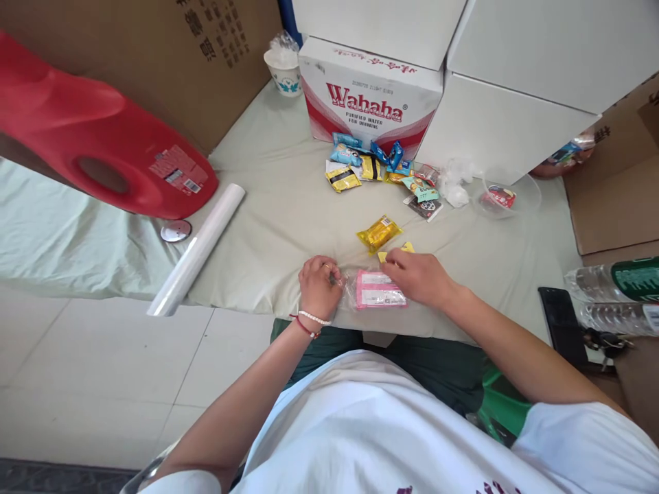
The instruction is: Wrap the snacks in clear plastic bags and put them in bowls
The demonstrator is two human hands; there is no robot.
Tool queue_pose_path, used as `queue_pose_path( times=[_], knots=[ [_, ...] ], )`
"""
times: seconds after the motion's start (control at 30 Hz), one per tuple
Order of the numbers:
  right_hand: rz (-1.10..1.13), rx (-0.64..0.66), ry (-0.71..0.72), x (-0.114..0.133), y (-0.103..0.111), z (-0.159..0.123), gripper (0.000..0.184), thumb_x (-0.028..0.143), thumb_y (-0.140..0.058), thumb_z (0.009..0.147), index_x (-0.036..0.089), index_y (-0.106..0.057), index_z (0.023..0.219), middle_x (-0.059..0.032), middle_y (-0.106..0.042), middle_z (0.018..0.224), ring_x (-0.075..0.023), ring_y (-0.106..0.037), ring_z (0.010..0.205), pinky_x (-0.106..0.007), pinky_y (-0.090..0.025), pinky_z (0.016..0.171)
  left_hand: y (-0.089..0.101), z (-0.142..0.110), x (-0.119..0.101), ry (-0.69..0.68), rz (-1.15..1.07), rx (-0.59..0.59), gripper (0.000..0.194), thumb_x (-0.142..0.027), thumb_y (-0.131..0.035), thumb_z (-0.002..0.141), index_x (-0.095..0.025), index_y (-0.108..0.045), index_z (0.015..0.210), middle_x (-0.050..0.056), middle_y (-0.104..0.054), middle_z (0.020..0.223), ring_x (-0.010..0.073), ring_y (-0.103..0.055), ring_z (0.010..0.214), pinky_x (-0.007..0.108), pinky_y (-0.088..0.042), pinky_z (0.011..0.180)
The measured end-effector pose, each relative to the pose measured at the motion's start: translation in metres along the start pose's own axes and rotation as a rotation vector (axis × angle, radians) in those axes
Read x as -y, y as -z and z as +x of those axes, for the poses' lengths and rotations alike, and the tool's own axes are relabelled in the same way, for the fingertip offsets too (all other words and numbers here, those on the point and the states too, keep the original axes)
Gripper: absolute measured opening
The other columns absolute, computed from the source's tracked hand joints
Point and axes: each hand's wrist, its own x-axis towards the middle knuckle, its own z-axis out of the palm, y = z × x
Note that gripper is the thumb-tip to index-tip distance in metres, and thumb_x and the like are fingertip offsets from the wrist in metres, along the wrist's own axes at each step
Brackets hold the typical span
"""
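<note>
Left hand (320,287), pink packet (382,297), long axis left-to-right

The white carton (371,103) reads "Wahaha®" above "PURIFIED WATER FOR DRINKING"; its number line (372,87) is blurred. Left of that carton, Chinese characters (216,27) mark a brown cardboard box (178,82), and a red jug (66,116) bears a barcode (193,185) label (178,171), its print too small.

the table (278,199) is draped in creased pale green. on it rest a cup (285,75), carton (368,103), jug (149,144), disc (176,231), roll (198,250), snacks (344,179), a clear tub (533,200), a yellow packet (379,234) and, near the front edge, a pink packet (382,290).
</note>
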Motion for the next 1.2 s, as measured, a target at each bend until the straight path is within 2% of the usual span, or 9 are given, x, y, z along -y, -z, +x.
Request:
queue_pose_path(
  times=[0.1,0.23,0.43,0.57,0.73,0.9,0.97,1.07,1.2],
  knots=[
    [-0.024,0.108,0.077,0.015,-0.006,-0.023,0.032,0.012,-0.041,0.101,0.024,-0.067,0.116,-0.0057,-0.068,0.106,-0.0174,-0.051,0.075,-0.032,-0.017,0.057,0.001,0.002,-0.003,0.032,0.030,0.005,0.013,-0.027,-0.067,0.082,-0.023,-0.056,0.077,0.007,-0.068,0.095,0.0292,-0.059,0.107,0.046,-0.044,0.097],
    [0.049,0.242,0.121,0.028,-0.021,-0.036,0.040,0.009,-0.048,0.097,0.027,-0.064,0.129,-0.0077,-0.068,0.109,-0.0203,-0.058,0.085,-0.030,-0.031,0.060,0.001,0.007,-0.001,0.053,0.020,-0.029,0.010,-0.030,-0.066,0.082,-0.023,-0.059,0.079,0.007,-0.068,0.091,0.0298,-0.060,0.103,0.046,-0.045,0.094],
    [0.162,0.137,0.070,0.039,-0.039,-0.051,0.053,0.006,-0.052,0.095,0.022,-0.056,0.145,-0.0119,-0.065,0.121,-0.0254,-0.060,0.097,-0.037,-0.049,0.081,0.027,0.014,0.003,0.134,-0.286,0.107,0.018,-0.038,-0.059,0.085,-0.022,-0.067,0.086,0.001,-0.069,0.077,0.0199,-0.063,0.077,0.033,-0.049,0.075],
    [0.197,0.068,0.070,0.047,-0.045,-0.059,0.056,0.001,-0.049,0.093,0.019,-0.056,0.146,-0.0137,-0.065,0.122,-0.0279,-0.057,0.105,-0.043,-0.052,0.092,0.040,0.009,-0.025,0.206,-0.498,0.292,0.025,-0.044,-0.060,0.088,-0.021,-0.066,0.091,-0.003,-0.063,0.065,0.0153,-0.060,0.059,0.028,-0.049,0.062],
    [0.260,-0.005,0.006,0.059,-0.048,-0.063,0.045,0.004,-0.049,0.095,0.015,-0.064,0.136,-0.0179,-0.065,0.121,-0.0303,-0.056,0.109,-0.048,-0.055,0.093,0.011,-0.020,-0.076,-0.128,-0.356,0.369,0.022,-0.026,-0.047,0.093,-0.020,-0.068,0.091,0.006,-0.069,0.089,0.0198,-0.066,0.082,0.035,-0.056,0.078],
    [0.453,-0.087,-0.079,0.061,-0.042,-0.093,0.040,0.006,-0.050,0.095,0.016,-0.067,0.130,-0.0177,-0.057,0.147,-0.0285,-0.058,0.122,-0.047,-0.056,0.100,-0.012,-0.054,-0.079,-0.440,-0.110,0.321,0.036,-0.016,-0.045,0.092,-0.014,-0.066,0.122,0.017,-0.062,0.116,0.0279,-0.059,0.109,0.048,-0.054,0.098],
    [0.564,-0.089,-0.162,0.054,-0.039,-0.114,0.039,0.009,-0.049,0.097,0.020,-0.068,0.130,-0.0138,-0.063,0.142,-0.0248,-0.064,0.116,-0.043,-0.058,0.097,-0.014,-0.060,-0.069,-0.518,-0.060,0.310,0.048,-0.012,-0.046,0.090,-0.014,-0.059,0.136,0.018,-0.059,0.125,0.0296,-0.056,0.115,0.050,-0.053,0.102],
    [0.676,-0.109,-0.457,0.036,-0.037,-0.141,0.033,0.019,-0.047,0.100,0.023,-0.072,0.122,-0.0079,-0.076,0.110,-0.0214,-0.072,0.094,-0.037,-0.060,0.085,-0.016,-0.062,-0.055,-0.615,-0.006,0.299,0.058,-0.008,-0.045,0.088,-0.015,-0.050,0.146,0.019,-0.058,0.133,0.0305,-0.055,0.120,0.050,-0.052,0.105],
    [0.530,-0.291,-0.848,0.010,-0.041,-0.139,0.039,0.041,-0.045,0.104,0.021,-0.071,0.125,-0.0108,-0.073,0.101,-0.0267,-0.067,0.092,-0.044,-0.057,0.087,-0.021,-0.064,-0.052,-0.653,0.076,0.267,0.066,-0.008,-0.047,0.088,-0.017,-0.043,0.153,0.019,-0.058,0.137,0.0323,-0.056,0.122,0.053,-0.051,0.106]
  ],
)
